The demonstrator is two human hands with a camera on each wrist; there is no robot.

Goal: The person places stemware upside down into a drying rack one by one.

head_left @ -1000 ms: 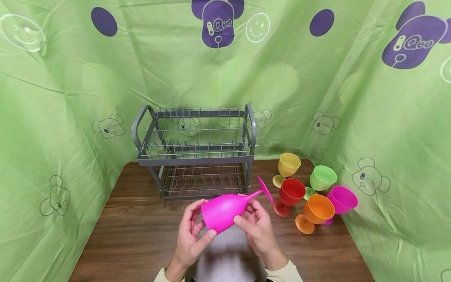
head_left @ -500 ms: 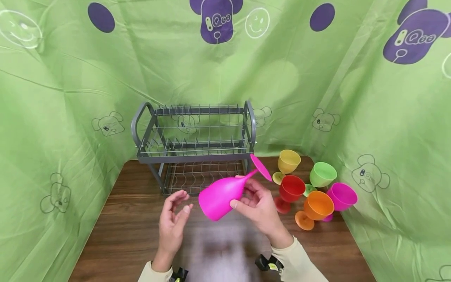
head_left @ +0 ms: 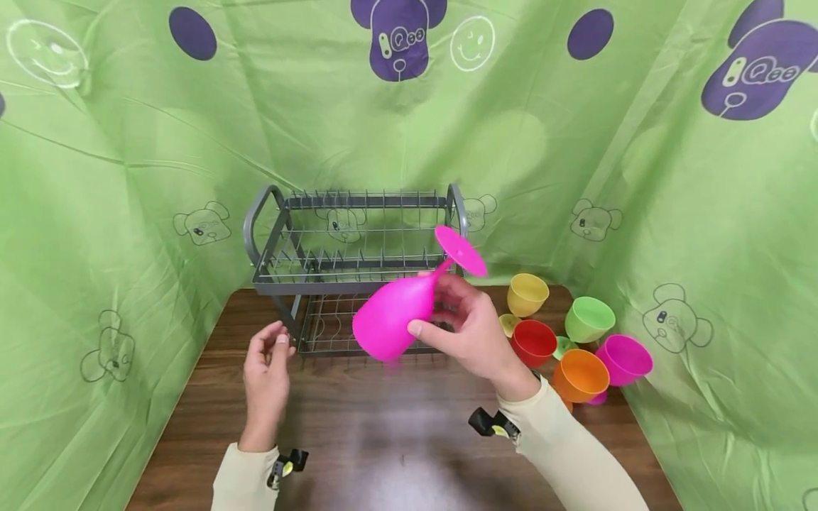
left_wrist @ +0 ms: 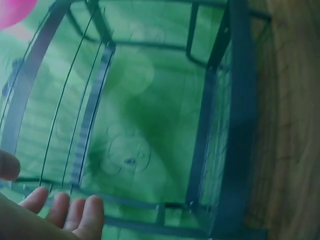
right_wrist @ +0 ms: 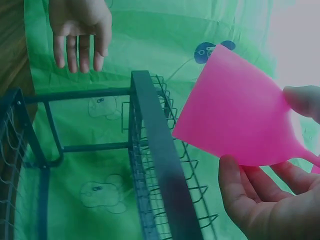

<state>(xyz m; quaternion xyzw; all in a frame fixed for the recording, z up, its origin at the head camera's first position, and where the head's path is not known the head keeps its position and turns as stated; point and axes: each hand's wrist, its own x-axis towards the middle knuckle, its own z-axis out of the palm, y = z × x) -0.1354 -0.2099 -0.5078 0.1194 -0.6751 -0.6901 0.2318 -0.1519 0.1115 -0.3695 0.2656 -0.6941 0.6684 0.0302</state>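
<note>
And there's the split: a second ago both hands were round the bright pink goblet (head_left: 394, 316), and now the left hand (head_left: 267, 376) has come right off it and swung out toward the near left side of the two-tier dish rack (head_left: 319, 288), so the right hand (head_left: 469, 330) bears the goblet alone. The right fingers are grasping it at the base of the bowl, thumb in front, the others tucked behind; the left fingers are released, loosely bent and holding nothing, and whether they brush the frame I can't tell. Up comes the goblet too, higher than it was, tipped over with its foot raised to the right and its mouth turned down and left, crossing in front of the rack in the head view; no contact with the wires shows. Over on the right, just beside one another, the rest of the set stands mouth up, all left where they were: yellow goblet (head_left: 527, 295), light green goblet (head_left: 589, 319), red goblet (head_left: 534, 343), orange goblet (head_left: 580, 376) and a second pink goblet (head_left: 624, 360). Beneath it all runs a dark wood-grain table (head_left: 192, 426), catching a pale glare toward the front, and round the back and sides hangs creased green fabric (head_left: 83, 213) printed with purple mascot heads, dots and white smiley outlines.
</note>
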